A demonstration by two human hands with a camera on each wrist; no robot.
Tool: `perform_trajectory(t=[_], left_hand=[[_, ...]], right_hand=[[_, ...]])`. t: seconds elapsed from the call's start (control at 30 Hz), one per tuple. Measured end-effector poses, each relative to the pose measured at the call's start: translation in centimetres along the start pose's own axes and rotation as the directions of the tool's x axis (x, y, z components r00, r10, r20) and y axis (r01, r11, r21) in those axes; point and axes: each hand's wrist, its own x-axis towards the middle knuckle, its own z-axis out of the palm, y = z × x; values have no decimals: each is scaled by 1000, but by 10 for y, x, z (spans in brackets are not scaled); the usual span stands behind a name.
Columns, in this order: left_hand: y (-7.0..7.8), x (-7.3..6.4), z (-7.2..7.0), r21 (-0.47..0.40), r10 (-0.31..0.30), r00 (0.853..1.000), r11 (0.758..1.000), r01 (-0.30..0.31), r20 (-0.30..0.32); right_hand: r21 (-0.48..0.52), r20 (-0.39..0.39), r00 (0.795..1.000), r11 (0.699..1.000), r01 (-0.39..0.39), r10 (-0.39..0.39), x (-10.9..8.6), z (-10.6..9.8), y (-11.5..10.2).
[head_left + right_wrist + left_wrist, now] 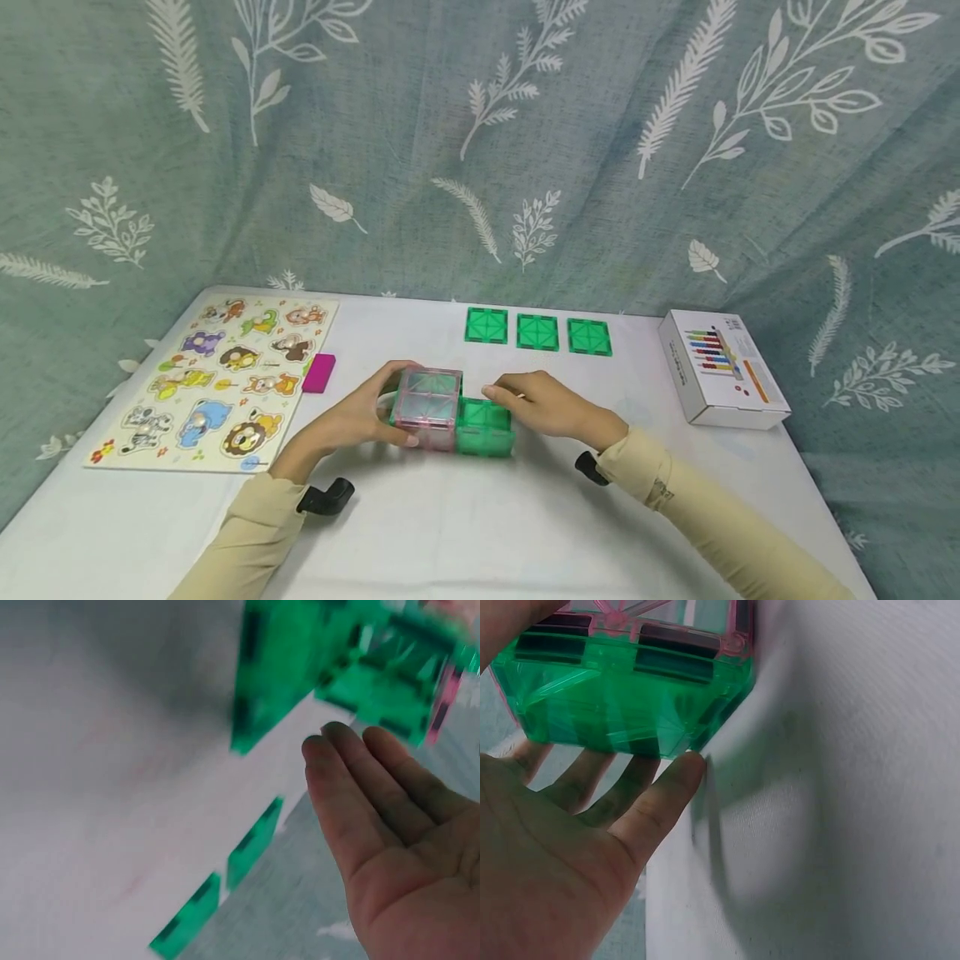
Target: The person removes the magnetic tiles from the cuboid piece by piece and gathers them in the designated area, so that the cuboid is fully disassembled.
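A box-shaped build of clear pink magnetic tiles [429,398] stands mid-table. Green magnetic tiles [486,440] adjoin its right side as a lower, open-topped section. My left hand [358,418] grips the pink part from the left, thumb along the near side. In the left wrist view, its fingers [660,806] reach along a green tile wall [615,705] under the pink edge. My right hand [551,404] is just right of the green section, its fingertips by the far corner. The right wrist view shows its fingers [367,791] straight beside the green walls [281,660], holding nothing.
Three loose green tiles [537,332] lie in a row at the back. On the left is an animal puzzle board [288,404] with a magenta block [319,373] at its edge. A white box [738,408] sits at the right, before a leaf-patterned curtain [405,100].
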Motion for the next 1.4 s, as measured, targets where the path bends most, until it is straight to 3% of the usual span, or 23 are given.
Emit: perform_trajectory(t=[0.23, 0.4, 0.87, 1.4], left_hand=[[2, -4, -2, 18, -26, 1000, 999, 26, -5], [-1, -6, -3, 19, -30, 1000, 999, 30, -3], [-4, -12, -6, 15, -8, 1000, 1000, 8, -18], [-7, -17, -6, 34, 11, 1000, 999, -11, -7]], right_hand=[[-12, 157, 987, 999, 47, -45, 3, 15, -17], [-102, 204, 977, 992, 81, -59, 11, 25, -28], [-327, 146, 981, 929, 170, -128, 16, 50, -42], [-350, 107, 985, 922, 166, -137, 14, 57, -43]])
